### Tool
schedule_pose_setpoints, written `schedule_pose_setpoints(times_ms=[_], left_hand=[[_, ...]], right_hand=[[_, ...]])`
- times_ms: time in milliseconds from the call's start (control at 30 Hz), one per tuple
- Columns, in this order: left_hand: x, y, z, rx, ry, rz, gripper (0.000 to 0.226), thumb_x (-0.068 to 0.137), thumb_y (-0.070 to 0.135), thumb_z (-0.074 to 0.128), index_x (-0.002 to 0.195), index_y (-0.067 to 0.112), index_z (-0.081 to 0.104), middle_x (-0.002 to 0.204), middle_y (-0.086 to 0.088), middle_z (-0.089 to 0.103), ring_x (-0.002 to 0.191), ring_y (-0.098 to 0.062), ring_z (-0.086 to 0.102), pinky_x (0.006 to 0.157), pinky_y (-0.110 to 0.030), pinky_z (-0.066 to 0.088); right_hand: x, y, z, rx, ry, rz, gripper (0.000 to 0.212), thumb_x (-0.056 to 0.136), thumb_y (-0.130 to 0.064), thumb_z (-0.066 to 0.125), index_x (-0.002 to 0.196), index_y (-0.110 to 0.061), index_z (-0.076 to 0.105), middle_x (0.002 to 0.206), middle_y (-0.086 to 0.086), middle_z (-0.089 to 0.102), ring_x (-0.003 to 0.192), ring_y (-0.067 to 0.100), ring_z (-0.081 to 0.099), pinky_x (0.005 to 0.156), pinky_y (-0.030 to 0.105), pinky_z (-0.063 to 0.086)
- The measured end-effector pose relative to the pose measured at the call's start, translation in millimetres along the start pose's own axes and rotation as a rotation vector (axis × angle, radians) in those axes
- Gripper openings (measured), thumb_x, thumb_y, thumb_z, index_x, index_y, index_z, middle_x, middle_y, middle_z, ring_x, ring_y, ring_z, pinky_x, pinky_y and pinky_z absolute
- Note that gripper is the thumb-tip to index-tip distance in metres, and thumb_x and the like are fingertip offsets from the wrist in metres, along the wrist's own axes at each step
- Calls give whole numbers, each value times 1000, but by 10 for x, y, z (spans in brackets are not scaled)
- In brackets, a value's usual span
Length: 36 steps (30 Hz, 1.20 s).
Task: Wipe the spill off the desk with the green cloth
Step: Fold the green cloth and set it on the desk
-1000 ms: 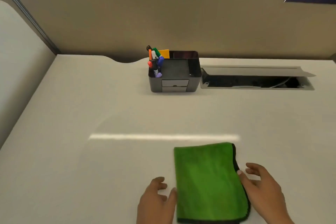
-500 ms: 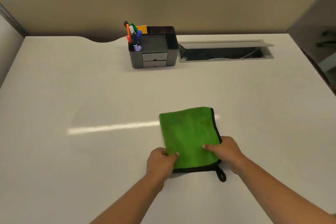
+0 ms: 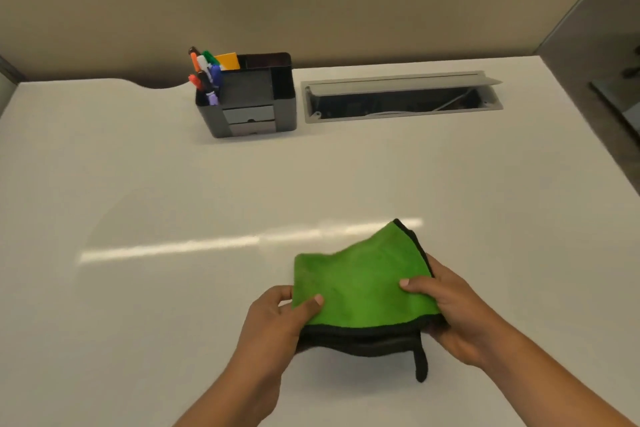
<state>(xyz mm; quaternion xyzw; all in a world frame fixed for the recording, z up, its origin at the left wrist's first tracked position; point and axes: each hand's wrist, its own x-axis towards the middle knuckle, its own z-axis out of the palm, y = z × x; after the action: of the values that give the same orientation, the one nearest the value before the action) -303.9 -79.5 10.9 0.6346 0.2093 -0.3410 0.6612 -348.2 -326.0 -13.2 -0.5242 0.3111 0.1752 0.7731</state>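
Observation:
A folded green cloth (image 3: 360, 281) with black edging and a black hanging loop is lifted a little off the white desk (image 3: 138, 191) near its front middle. My left hand (image 3: 277, 326) pinches the cloth's near left corner, thumb on top. My right hand (image 3: 453, 315) grips its near right edge, thumb on top too. The cloth's far end tilts upward. No spill shows on the desk surface.
A dark desk organiser (image 3: 249, 97) with several markers and small drawers stands at the back middle. To its right an open cable tray (image 3: 401, 99) is set into the desk. A beige partition runs behind. The desk's right edge drops to the floor.
Both hands went from resting beside the flat cloth to gripping its near corners, and now they have raised it off the desk. The camera view has pulled back.

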Motion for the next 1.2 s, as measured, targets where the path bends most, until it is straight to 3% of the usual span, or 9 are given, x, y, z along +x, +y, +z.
schedule_pose_setpoints(times_ms=[200,400,600,667,733,800,900,1033,1200], left_hand=[[-2,116,908,49,-162,1,29,82,11,72,108,5,59,83,-15,76,57,-16,65,48,-29,51],[472,357,2034,115,-248,103,24,87,12,67,110,12,59,88,-6,77,65,-8,66,53,-26,51],[1233,864,3127,163,-211,300,25,87,10,67,109,16,58,93,-1,75,73,-10,70,55,-29,57],[1465,867,3382,336,-130,369,36,84,18,69,117,14,56,107,-2,72,88,-18,69,72,-38,59],[1658,749,3499,685,-4,443,53,83,32,68,130,14,50,124,-3,64,105,-24,63,84,-33,51],[1786,593,3537,938,-35,565,58,84,40,63,135,17,46,130,-3,59,115,-25,58,86,-30,44],[1984,376,3559,1248,-233,749,60,85,45,58,139,23,41,145,-2,48,129,-23,48,100,-34,42],[2172,254,3619,1577,-334,795,70,92,46,48,150,15,26,162,-8,18,148,-21,15,118,-39,16],[2273,329,3648,1667,-350,826,70,96,46,39,153,13,16,163,-7,12,150,-21,6,120,-41,6]], right_hand=[[-400,-439,-969,38,-14,-40,46,74,-3,69,115,-23,74,123,16,72,111,37,70,72,41,63],[-199,-1140,-1861,-33,158,-110,54,77,4,63,124,-22,67,121,13,73,107,33,70,78,41,59],[404,-1982,-2683,-20,356,-249,49,87,10,54,120,-24,67,108,7,76,84,21,75,57,32,60],[587,-2085,-2952,-148,470,-255,51,90,4,60,133,-23,59,111,5,73,91,22,71,67,35,61],[733,-2029,-3165,-489,663,-189,62,90,-9,70,146,-18,47,126,11,65,111,29,64,89,42,56],[849,-1884,-3264,-850,769,-196,74,84,-19,79,149,-16,43,142,16,57,128,35,54,101,40,46],[1048,-1632,-3220,-1042,674,-345,70,82,-26,80,145,-18,49,146,13,54,133,34,51,104,40,45],[1316,-1415,-3095,-1322,569,-150,82,87,-57,66,156,-37,28,167,11,21,152,36,19,119,49,29],[1409,-1546,-3080,-1419,512,-30,85,89,-66,55,158,-43,12,171,5,2,155,37,3,121,56,25]])
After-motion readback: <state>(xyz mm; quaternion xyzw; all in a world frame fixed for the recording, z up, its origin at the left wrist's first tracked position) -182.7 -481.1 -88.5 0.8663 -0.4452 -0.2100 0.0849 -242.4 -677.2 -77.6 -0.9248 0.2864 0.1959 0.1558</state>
